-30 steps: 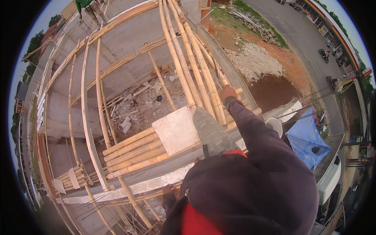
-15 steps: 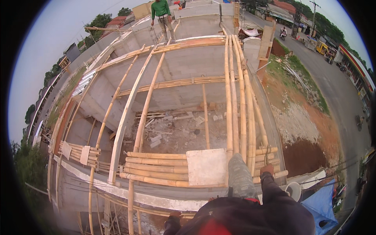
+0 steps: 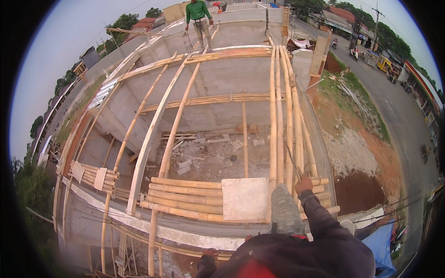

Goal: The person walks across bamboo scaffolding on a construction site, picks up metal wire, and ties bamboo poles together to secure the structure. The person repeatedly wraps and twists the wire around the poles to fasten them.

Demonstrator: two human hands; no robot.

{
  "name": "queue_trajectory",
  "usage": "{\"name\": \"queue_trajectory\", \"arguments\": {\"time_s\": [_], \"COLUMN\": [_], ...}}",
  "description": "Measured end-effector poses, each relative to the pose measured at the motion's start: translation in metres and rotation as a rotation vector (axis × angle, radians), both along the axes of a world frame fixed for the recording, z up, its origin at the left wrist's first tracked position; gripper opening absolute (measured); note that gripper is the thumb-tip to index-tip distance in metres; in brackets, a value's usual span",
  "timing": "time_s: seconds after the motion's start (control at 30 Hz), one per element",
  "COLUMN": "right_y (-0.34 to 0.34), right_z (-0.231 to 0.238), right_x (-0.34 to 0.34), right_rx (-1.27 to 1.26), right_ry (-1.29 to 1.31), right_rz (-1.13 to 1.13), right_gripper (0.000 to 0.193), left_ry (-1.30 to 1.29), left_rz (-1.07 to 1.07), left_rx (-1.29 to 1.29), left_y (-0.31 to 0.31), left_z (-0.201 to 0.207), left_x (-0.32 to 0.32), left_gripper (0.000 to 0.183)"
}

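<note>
My right hand (image 3: 303, 184) is closed around one end of a long, thin, dark stick-like tool (image 3: 293, 161), whose exact kind I cannot make out. The tool slants forward and left across the lengthwise bamboo poles (image 3: 281, 116). Low in the picture, my left hand (image 3: 211, 253) shows beside my body, close to a lower run of bamboo (image 3: 176, 248); its fingers are too small and dark to read. My leg in patterned grey trousers (image 3: 286, 215) is set forward by a pale square board (image 3: 244, 199), which lies on several crosswise bamboo poles (image 3: 187, 200).
Below the open bamboo frame lies a rubble-strewn floor (image 3: 208, 150) between grey block walls (image 3: 236, 69). A white-painted beam (image 3: 155, 120) runs away to the left. Someone in a green top (image 3: 198, 13) stands on the far wall. A blue tarp (image 3: 381, 245) hangs at right, near a road (image 3: 394, 102).
My right hand has moved forward and left, and the thin tool now slants forward over the poles. The left hand stays low. The view has shifted slightly.
</note>
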State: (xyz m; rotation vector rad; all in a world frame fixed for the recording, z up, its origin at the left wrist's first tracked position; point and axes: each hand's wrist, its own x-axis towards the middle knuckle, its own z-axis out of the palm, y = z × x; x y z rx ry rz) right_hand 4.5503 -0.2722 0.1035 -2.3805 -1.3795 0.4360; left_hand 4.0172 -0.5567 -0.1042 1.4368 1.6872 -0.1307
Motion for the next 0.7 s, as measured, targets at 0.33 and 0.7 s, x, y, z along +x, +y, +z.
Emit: {"name": "queue_trajectory", "arguments": {"time_s": [0.33, 0.7], "right_y": [0.126, 0.219], "right_z": [0.091, 0.207], "right_x": [0.003, 0.04], "right_rx": [0.115, 0.418], "right_ry": [-0.09, -0.253], "right_rz": [0.137, 0.126], "right_gripper": [0.029, 0.024], "left_ry": [0.287, 0.378], "left_rz": [-0.536, -0.337], "left_rx": [0.054, 0.063], "left_y": [-0.022, -0.014], "left_z": [0.006, 0.015], "left_x": [-0.002, -0.004], "left_gripper": [0.024, 0.02]}}
